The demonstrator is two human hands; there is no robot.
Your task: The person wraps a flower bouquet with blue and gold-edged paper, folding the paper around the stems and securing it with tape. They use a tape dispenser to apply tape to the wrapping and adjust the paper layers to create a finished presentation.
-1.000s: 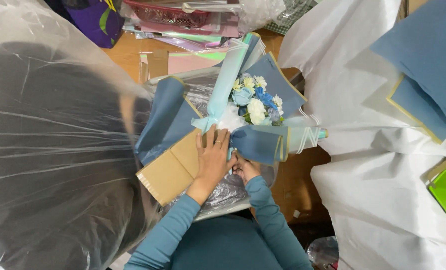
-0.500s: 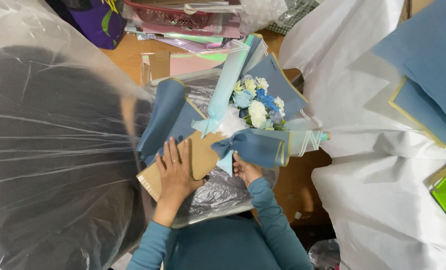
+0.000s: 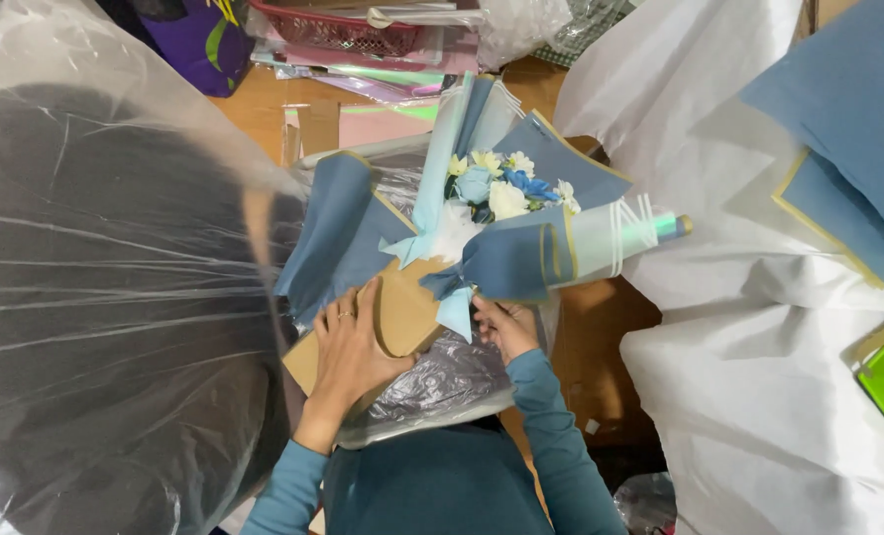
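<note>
A person wraps a bouquet [image 3: 506, 198] of blue and white flowers at the centre of a crowded worktable. The left hand [image 3: 348, 347], at 7 o'clock from the flowers, lies flat with fingers spread on a sheet of brown paper [image 3: 402, 317], gripping nothing; the right hand [image 3: 501, 322], at 6 o'clock, pinches the gathered blue wrapping paper [image 3: 506, 263] (a big plastic bag [image 3: 95, 297] bulges at 9 o'clock). The wrapping looks midway; drawing the brown sheet around calls for a steady pinch.

Even indoor light, glare on clear plastic sheet [image 3: 95, 277], edges perhaps slightly distorted
</note>
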